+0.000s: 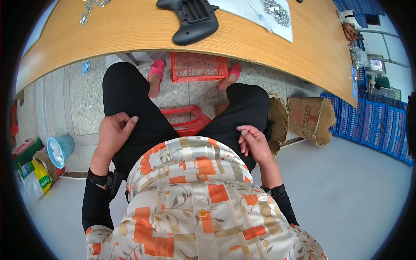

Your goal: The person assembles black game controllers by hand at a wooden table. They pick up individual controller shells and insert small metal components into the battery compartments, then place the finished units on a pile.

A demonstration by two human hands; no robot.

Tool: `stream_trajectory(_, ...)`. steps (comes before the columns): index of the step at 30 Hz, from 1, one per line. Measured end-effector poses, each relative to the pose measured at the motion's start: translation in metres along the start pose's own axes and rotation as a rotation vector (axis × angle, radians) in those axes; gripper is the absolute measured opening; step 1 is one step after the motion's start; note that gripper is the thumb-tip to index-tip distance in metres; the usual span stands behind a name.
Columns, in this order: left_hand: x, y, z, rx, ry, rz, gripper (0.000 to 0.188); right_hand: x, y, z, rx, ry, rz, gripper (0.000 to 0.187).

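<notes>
My left hand (pixel 116 132) rests on my left thigh, its thumb stretched out apart from the loosely bent fingers. Nothing shows in it, though the fingertips are partly hidden. By my right thigh, my right hand (pixel 255 145) hangs loosely open with its fingers a little apart and nothing held. Ahead, close to the near edge of the wooden table (pixel 130 30), lies a black game controller (pixel 193 21) with open battery slots facing up. Neither hand touches it.
A white board (pixel 284 30) on the table carries a pile of small metal parts (pixel 276 12) and a thin stick-like tool (pixel 260 16). More shiny pieces (pixel 84 18) lie far left. Below are a red crate (pixel 198 67), cardboard boxes (pixel 307 119), a blue basket (pixel 60 151) and blue racks (pixel 372 123).
</notes>
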State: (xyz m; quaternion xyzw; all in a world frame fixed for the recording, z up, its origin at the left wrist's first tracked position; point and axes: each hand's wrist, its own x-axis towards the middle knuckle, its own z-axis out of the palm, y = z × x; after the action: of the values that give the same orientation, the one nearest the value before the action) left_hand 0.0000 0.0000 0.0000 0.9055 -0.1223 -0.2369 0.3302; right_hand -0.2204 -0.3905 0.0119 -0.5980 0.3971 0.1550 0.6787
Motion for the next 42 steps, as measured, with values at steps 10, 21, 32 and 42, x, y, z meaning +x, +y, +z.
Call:
stream_trajectory(10, -0.007, 0.015, 0.007, -0.015, 0.021, 0.026, 0.035, -0.001, -0.003, -0.011, 0.038, -0.050, -0.027, 0.024)
stream_trajectory(21, -0.027, 0.023, 0.002, 0.065, 0.060, 0.020, 0.035, 0.005, -0.038, -0.017, -0.127, -0.025, -0.270, 0.021)
stream_trajectory(32, 0.052, 0.084, 0.087, 0.382, -0.693, 0.322, 0.041, 0.037, -0.109, -0.010, -0.593, 0.208, -0.917, 0.026)
stream_trajectory(42, 0.120, 0.021, 0.196, -0.255, -1.322, -0.404, 0.058, 0.089, -0.244, -0.074, -0.796, 0.652, -1.183, 0.024)
